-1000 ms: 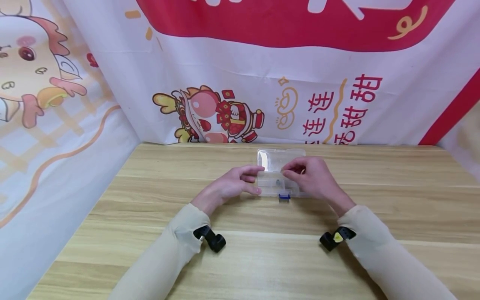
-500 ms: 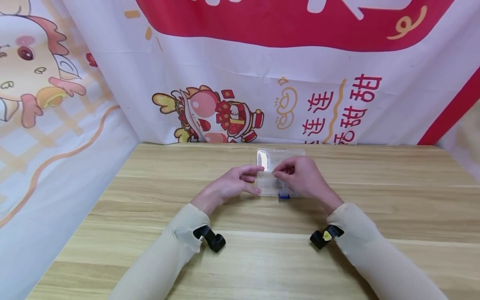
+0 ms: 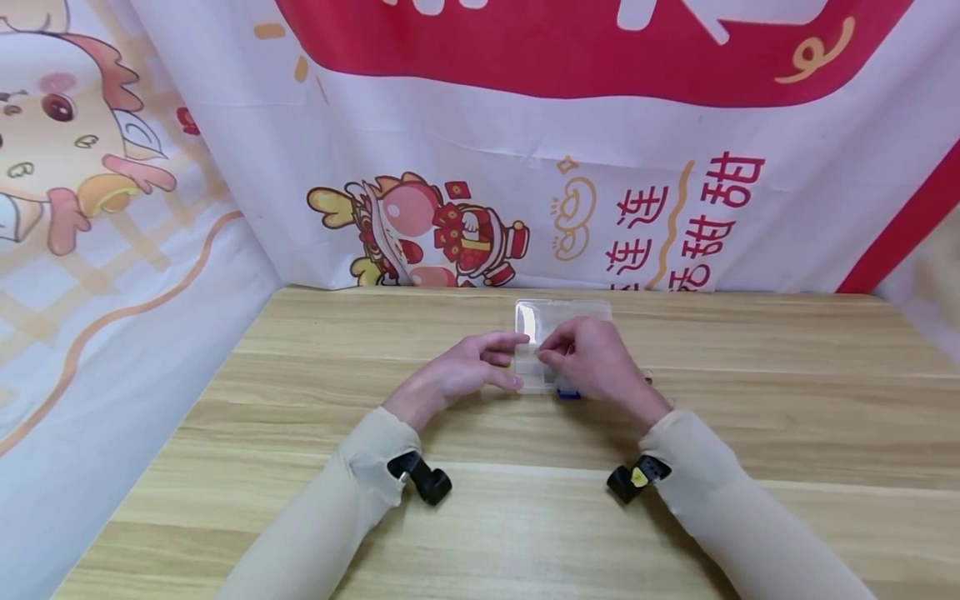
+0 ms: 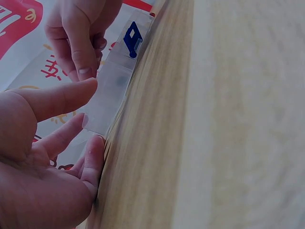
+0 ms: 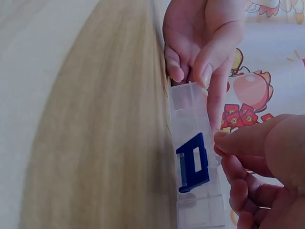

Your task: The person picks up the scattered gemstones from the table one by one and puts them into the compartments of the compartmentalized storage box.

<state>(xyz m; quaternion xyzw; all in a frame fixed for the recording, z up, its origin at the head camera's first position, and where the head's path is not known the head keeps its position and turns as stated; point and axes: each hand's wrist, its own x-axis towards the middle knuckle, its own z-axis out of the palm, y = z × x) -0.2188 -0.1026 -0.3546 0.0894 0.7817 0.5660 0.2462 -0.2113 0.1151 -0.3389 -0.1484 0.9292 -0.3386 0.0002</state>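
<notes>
A clear plastic compartment box (image 3: 530,377) with a blue latch (image 5: 194,162) at its front lies on the table, its transparent lid (image 3: 558,312) raised at the back. My left hand (image 3: 480,364) rests at the box's left end, thumb by the front corner and extended index finger by the back corner. Over the compartments, my right hand (image 3: 592,354) has thumb and index fingertips (image 5: 221,138) pressed together. I cannot tell whether something small is between them. A small dark spot (image 4: 123,80) shows through the box wall in the left wrist view.
On the wooden table (image 3: 510,517), a small shiny thing (image 3: 648,377) lies right of the box, beside my right wrist. A printed white and red cloth (image 3: 450,133) hangs right behind the table's back edge. Another cloth covers the left side.
My right hand has moved left across the box, fingertips now over a compartment nearer my left hand. The small thing on the right has come into view. My left hand has stayed put.
</notes>
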